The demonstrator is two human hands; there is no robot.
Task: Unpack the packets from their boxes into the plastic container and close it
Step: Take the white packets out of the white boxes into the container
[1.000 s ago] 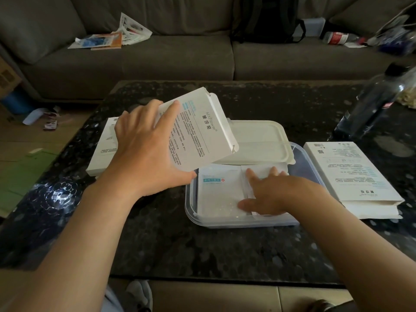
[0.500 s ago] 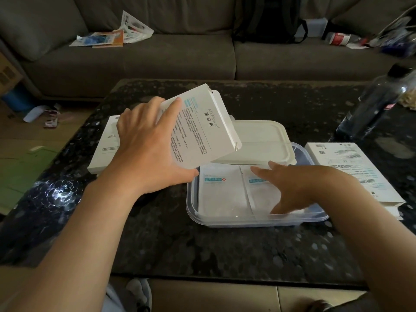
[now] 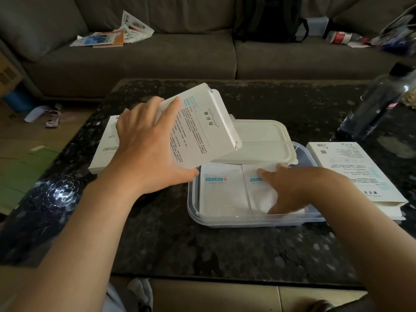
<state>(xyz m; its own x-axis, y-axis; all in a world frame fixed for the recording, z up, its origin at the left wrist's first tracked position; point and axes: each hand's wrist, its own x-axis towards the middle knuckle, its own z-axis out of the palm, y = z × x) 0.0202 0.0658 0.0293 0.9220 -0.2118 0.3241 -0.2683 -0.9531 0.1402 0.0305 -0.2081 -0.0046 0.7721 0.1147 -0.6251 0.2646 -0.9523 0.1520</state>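
Note:
A clear plastic container [image 3: 227,222] sits on the dark table with white packets [image 3: 221,192] lying flat inside, two side by side. Its white lid [image 3: 261,140] lies across the container's far edge. My left hand [image 3: 148,147] grips a white printed box [image 3: 202,129], tilted above the container's left far corner, its end flap open. My right hand [image 3: 290,190] rests with spread fingers on the right packet inside the container. One white box [image 3: 353,172] lies flat to the right of the container and another white box [image 3: 105,145] to the left, partly behind my left hand.
A dark plastic bottle [image 3: 380,102] stands at the table's [image 3: 202,248] right far side. A grey sofa [image 3: 157,57] with papers, a black bag and clutter runs behind the table. The floor on the left holds litter and a cardboard carton.
My right hand slid from the container's middle to the right packet and stays pressed there. The left hand lifted the tilted box slightly; the container shifted a little.

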